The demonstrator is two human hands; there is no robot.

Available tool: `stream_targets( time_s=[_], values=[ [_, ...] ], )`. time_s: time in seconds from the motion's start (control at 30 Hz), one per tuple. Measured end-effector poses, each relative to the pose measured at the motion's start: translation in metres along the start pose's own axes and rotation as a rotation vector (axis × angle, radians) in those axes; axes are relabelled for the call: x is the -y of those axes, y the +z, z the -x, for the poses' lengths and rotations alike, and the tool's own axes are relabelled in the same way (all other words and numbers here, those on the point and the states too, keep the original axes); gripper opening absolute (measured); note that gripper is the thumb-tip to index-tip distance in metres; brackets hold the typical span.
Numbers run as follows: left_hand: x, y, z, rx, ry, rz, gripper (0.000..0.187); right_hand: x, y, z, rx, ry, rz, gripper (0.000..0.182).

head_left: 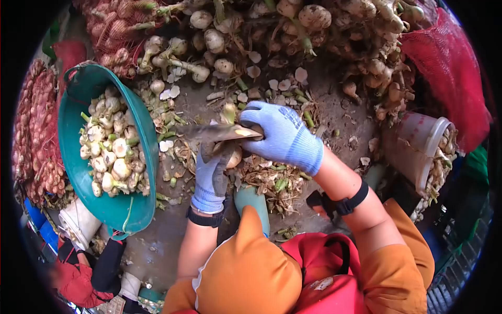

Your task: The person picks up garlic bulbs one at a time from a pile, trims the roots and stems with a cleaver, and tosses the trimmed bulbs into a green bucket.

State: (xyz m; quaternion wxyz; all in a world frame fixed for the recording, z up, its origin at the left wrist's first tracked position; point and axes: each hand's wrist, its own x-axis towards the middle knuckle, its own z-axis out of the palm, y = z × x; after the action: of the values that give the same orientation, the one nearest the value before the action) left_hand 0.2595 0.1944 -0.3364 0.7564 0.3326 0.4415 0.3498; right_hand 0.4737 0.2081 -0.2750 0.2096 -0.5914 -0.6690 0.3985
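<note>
My right hand (pixel 277 131), in a blue knit glove with a dark palm, is closed round the handle of a knife (pixel 201 132). Its blade points left and is smeared by motion. Just below the blade, my left hand (pixel 210 170), gloved alike, grips a garlic bulb (pixel 234 158), partly hidden by the fingers and the knife. A stalk (pixel 229 113) sticks up behind the blade. Beneath my hands lies a heap of papery skins and stalk pieces (pixel 277 183).
A green tub (pixel 70 152) of trimmed garlic bulbs stands at left. Untrimmed bulbs (pixel 316 17) are piled ahead. A white bucket (pixel 413 141) lies tipped at right, near a red mesh bag (pixel 444 63). Filled mesh bags (pixel 44 136) line the left. Another person (pixel 83 280) is at lower left.
</note>
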Motion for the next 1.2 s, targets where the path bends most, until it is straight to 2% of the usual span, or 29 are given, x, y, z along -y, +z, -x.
stream_targets(
  time_s=[0.03,0.07,0.1,0.13,0.17,0.2,0.23,0.3,0.33,0.4,0.43,0.47,0.5,0.53,0.57,0.6,0.63,0.67,0.7,0.73,0.77,0.83,0.87,0.9,0.97,1.0,1.17,1.2],
  values=[
    [-0.026,0.019,0.003,-0.089,0.019,-0.151,0.050,-0.009,0.001,-0.006,0.055,0.056,0.157,0.030],
    [-0.034,0.013,0.002,-0.188,-0.055,-0.012,0.042,-0.024,-0.005,-0.017,0.192,0.253,0.163,0.028],
    [-0.039,-0.010,-0.003,-0.114,0.143,0.007,0.047,-0.039,-0.011,-0.029,0.330,0.445,0.172,0.026],
    [-0.076,0.006,-0.003,-0.098,0.204,0.143,0.045,-0.051,-0.009,-0.035,0.234,0.452,0.304,0.028],
    [-0.095,-0.013,-0.012,0.136,0.202,0.554,0.053,-0.054,-0.012,-0.044,0.239,0.457,0.304,0.028],
    [-0.116,-0.017,-0.007,0.358,0.195,0.876,0.061,-0.050,-0.012,-0.054,0.072,0.282,0.293,0.032],
    [-0.118,-0.044,-0.009,0.490,0.138,1.112,0.066,-0.045,-0.006,-0.060,-0.096,0.118,0.267,0.037],
    [-0.114,-0.034,-0.012,0.306,0.186,1.051,0.064,-0.033,0.001,-0.096,-0.008,0.076,0.302,0.037],
    [-0.107,-0.024,-0.018,0.322,0.190,1.044,0.064,-0.037,0.011,-0.108,0.009,0.131,0.292,0.037],
    [-0.081,-0.008,-0.026,-0.062,0.076,0.639,0.054,-0.049,0.028,-0.117,0.019,0.173,0.396,0.035],
    [-0.065,-0.010,-0.029,-0.068,0.070,0.646,0.054,-0.053,0.032,-0.116,0.026,0.176,0.468,0.035],
    [-0.048,-0.015,-0.029,-0.082,0.019,0.496,0.052,-0.052,0.034,-0.108,0.045,0.179,0.469,0.035],
    [-0.031,-0.019,-0.025,-0.097,-0.030,0.347,0.051,-0.052,0.034,-0.096,0.109,0.214,0.353,0.035],
    [-0.019,-0.014,-0.022,-0.106,-0.027,0.356,0.051,-0.049,0.031,-0.084,0.163,0.244,0.241,0.035],
    [-0.008,-0.005,-0.022,-0.133,-0.027,0.143,0.055,-0.055,0.042,-0.066,0.058,0.188,0.105,0.038],
    [0.004,-0.002,-0.021,-0.159,-0.032,-0.071,0.063,-0.053,0.045,-0.049,0.056,0.187,-0.190,0.040],
    [0.027,-0.014,-0.022,-0.059,0.004,0.074,0.077,-0.042,0.043,-0.029,0.076,0.307,-0.478,0.032],
    [0.024,-0.006,-0.016,-0.040,0.021,0.026,0.080,-0.030,0.042,-0.010,0.083,0.420,-0.743,0.033],
    [0.015,0.007,-0.011,-0.017,0.039,-0.023,0.083,-0.014,0.037,0.004,0.050,0.441,-0.927,0.034],
    [0.005,0.014,-0.009,0.010,0.094,-0.158,0.080,-0.011,0.031,0.014,0.012,0.496,-0.962,0.034],
    [-0.001,0.016,-0.009,0.014,0.096,-0.159,0.080,-0.012,0.023,0.023,-0.026,0.548,-0.995,0.034],
    [-0.012,0.020,-0.007,-0.063,0.179,-0.538,0.073,-0.011,0.008,0.033,-0.278,0.246,-0.156,0.031],
    [-0.025,0.029,-0.003,-0.043,0.306,-0.705,0.068,-0.008,0.001,0.037,-0.241,0.133,0.078,0.026],
    [-0.023,0.029,0.000,-0.043,0.306,-0.701,0.068,-0.003,-0.005,0.039,-0.172,0.000,0.274,0.023],
    [-0.012,0.025,0.005,0.079,0.252,-0.503,0.070,0.007,-0.001,0.042,-0.107,-0.111,0.319,0.024],
    [0.006,0.018,0.003,-0.046,0.129,-0.445,0.070,0.010,-0.003,0.042,-0.042,-0.095,0.370,0.026],
    [-0.028,0.032,0.018,0.078,0.172,-0.461,0.064,-0.002,0.000,0.036,-0.032,-0.093,0.350,0.025],
    [-0.043,0.042,0.022,0.094,0.141,-0.526,0.060,-0.012,0.003,0.034,-0.019,0.043,0.353,0.023]
  ],
)
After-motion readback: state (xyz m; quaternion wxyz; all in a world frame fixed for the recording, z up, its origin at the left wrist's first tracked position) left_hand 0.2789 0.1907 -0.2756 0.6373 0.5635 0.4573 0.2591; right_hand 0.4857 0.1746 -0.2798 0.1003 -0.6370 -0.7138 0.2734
